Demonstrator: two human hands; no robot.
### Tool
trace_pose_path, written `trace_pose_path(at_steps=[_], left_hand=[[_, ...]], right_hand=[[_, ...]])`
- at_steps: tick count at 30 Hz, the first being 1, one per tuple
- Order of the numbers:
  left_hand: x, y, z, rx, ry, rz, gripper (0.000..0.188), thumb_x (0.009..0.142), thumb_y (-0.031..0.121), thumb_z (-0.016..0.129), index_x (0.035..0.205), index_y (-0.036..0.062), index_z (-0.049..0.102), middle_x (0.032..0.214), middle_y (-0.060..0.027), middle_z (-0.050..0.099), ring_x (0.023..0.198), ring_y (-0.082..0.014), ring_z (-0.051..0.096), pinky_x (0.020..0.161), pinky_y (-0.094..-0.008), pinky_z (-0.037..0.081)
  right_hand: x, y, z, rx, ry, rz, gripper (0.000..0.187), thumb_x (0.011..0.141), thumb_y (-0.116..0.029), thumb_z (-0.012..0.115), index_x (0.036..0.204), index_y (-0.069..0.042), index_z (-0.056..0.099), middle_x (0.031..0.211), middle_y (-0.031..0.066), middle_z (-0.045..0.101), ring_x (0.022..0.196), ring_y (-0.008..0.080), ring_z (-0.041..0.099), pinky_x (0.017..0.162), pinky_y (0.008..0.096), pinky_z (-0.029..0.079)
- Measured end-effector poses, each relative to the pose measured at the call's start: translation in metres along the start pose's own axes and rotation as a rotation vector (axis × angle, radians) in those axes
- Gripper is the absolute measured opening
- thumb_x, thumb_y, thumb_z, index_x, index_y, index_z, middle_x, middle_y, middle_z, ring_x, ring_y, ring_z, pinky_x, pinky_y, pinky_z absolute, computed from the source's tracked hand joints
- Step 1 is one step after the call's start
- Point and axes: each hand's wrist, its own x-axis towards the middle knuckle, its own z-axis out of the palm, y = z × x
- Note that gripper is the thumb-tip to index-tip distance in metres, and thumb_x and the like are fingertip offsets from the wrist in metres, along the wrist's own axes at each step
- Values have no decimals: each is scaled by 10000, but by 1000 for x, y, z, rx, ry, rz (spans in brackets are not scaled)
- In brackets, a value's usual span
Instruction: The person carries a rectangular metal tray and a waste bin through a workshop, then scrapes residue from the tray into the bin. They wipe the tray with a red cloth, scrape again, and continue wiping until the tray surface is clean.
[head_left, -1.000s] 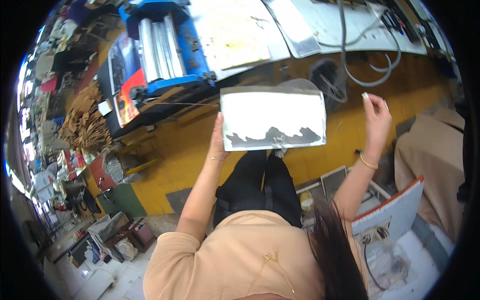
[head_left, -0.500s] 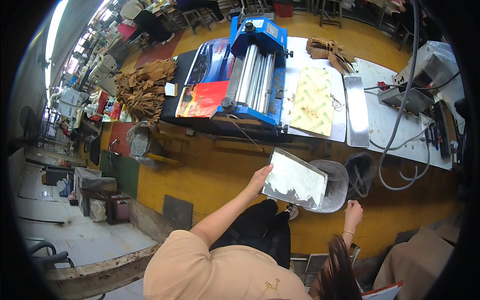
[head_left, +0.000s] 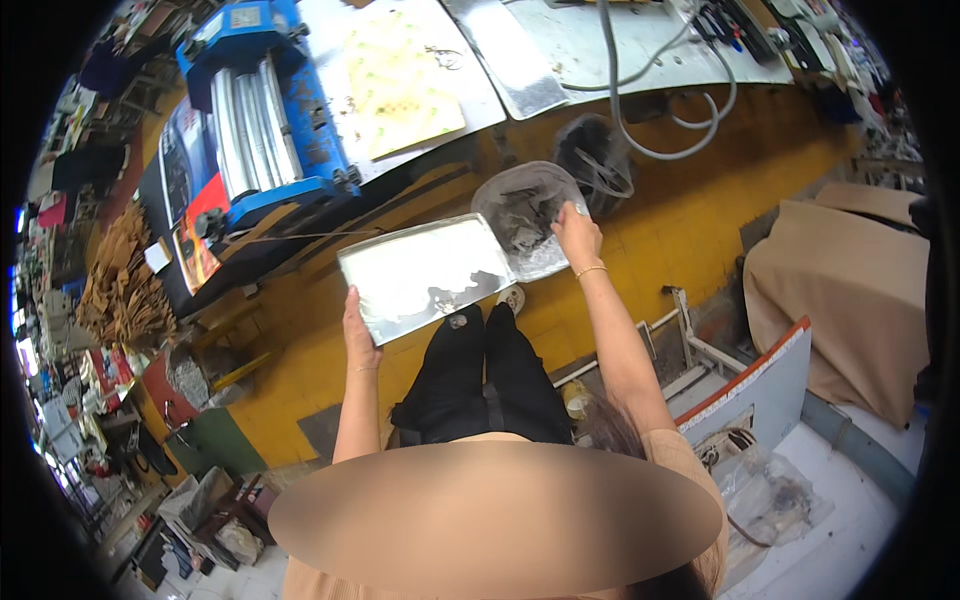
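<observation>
My left hand [head_left: 360,335] grips the left edge of a shallow metal tray [head_left: 470,290], its thumb up along the side. A white layer covers most of the tray's inside, with ragged bare grey patches toward the near right. My right hand [head_left: 578,238], with a thin bracelet at its wrist, is closed at the right rim of a grey waste bin [head_left: 492,200]. What its fingers hold, if anything, is too small to make out. Grey scraps [head_left: 525,225] lie inside the bin, whose near left rim is beside the tray's right end.
Beyond the tray, a blue machine with metal rollers [head_left: 255,130] stands on the bench beside a yellowish board [head_left: 400,85]. A dark transparent bag [head_left: 595,165] sits past the bin. Brown leather pieces [head_left: 125,280] are heaped left; a grey hose [head_left: 690,155] hangs right.
The whole view has turned rightward. My right hand has moved from the near side of the bin up to its right rim. My left hand still holds the tray, now tilted differently.
</observation>
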Motion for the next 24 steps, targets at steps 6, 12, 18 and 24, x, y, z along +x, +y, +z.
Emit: trace_pose_path(at_steps=[6, 12, 18, 24], left_hand=[[-10, 7, -3, 17, -4, -4, 588, 951, 466, 518, 1324, 17, 445, 1241, -97, 560, 1121, -211, 562, 938, -340, 479], [-18, 7, -5, -33, 35, 18, 568, 961, 440, 502, 1320, 5, 445, 1242, -116, 551, 1119, -225, 560, 932, -351, 474], [-18, -10, -15, 64, 137, -7, 567, 965, 447, 471, 1337, 21, 437, 1265, -122, 543, 1145, -244, 552, 948, -367, 473], [21, -60, -31, 150, 231, -65, 548, 959, 454, 479, 1354, 75, 449, 1284, -91, 550, 1156, -229, 554, 964, -359, 462]], right_hand=[[9, 4, -2, 1044, -501, 386, 354, 999, -256, 464, 1309, -89, 434, 869, 122, 676, 604, 139, 649, 474, 224, 494], [19, 25, 17, 1589, -647, 521, 315, 1014, -239, 400, 1314, -150, 435, 841, 120, 667, 567, 137, 592, 467, 241, 453], [40, 70, 85, 1960, -763, 422, 166, 993, -297, 497, 1127, -201, 511, 727, -4, 522, 513, 83, 450, 447, 198, 373], [72, 142, 232, 2028, -602, 720, 226, 968, -389, 550, 909, -174, 516, 728, -32, 485, 502, 69, 409, 439, 182, 360]])
